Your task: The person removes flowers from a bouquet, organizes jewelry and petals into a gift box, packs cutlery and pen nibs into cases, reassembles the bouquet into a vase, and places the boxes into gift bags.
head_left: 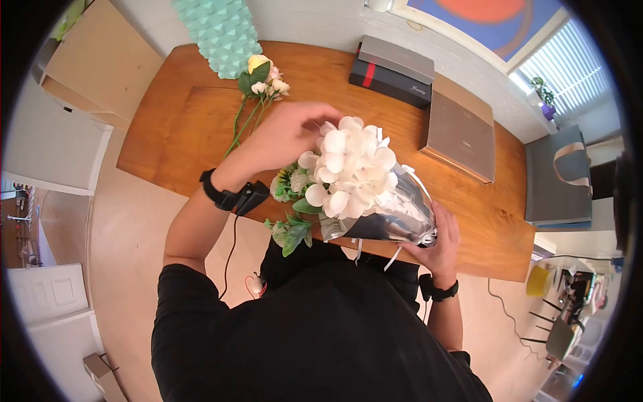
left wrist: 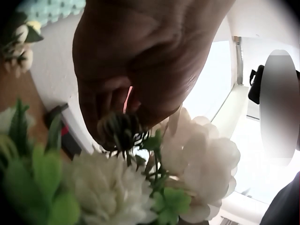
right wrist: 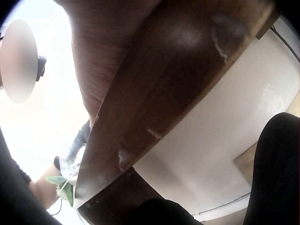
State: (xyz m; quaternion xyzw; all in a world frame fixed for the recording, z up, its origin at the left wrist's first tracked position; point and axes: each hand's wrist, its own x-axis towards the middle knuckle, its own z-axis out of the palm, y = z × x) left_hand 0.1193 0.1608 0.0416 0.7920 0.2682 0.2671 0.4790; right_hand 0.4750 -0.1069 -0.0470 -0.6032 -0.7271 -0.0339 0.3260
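A bouquet of large white flowers (head_left: 355, 167) in a clear and silvery wrapper (head_left: 408, 211) lies over the table's near edge. At its narrow end, my right hand (head_left: 441, 242) grips the wrapper, white ribbon beside the fingers. My left hand (head_left: 288, 134) reaches to the far side of the blooms. In the left wrist view its fingers and thumb curl together around a small dark, blurred flower head (left wrist: 119, 131); the fingertips are partly hidden. Below that hand are a pale many-petalled flower (left wrist: 108, 190) and green leaves (head_left: 295, 234). The right wrist view hides the grip.
On the wooden table (head_left: 469, 228), loose pale roses (head_left: 271, 84) lie at the left beside a mint-green textured object (head_left: 224, 33). A dark box with a red stripe (head_left: 392, 77) and a brown box (head_left: 459, 134) stand at the back right. A grey bag (head_left: 559, 177) is beyond the right edge.
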